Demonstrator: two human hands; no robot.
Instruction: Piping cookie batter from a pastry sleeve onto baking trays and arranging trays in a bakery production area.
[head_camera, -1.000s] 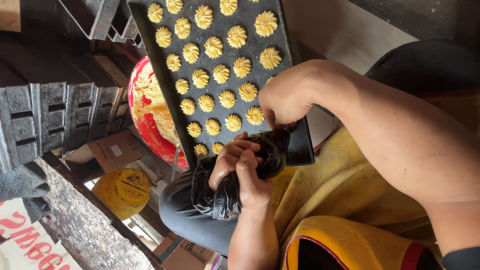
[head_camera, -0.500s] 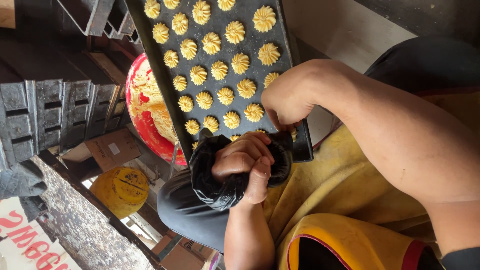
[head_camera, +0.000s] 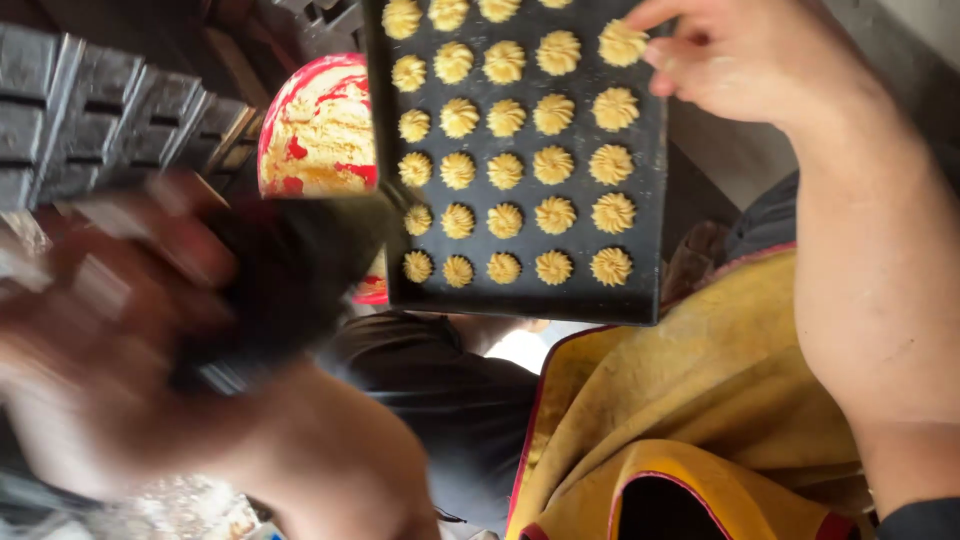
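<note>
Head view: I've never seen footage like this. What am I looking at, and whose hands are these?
There is no machine here. One camera sits on a person's head and looks down at their own bare hands, and the picture comes out tilted. A black baking tray holds rows of piped yellow cookies. The right hand is open, with its fingers by the tray's far corner cookie. The left hand is badly blurred and seems to grip a dark bag. A yellow apron covers the person's lap.
</note>
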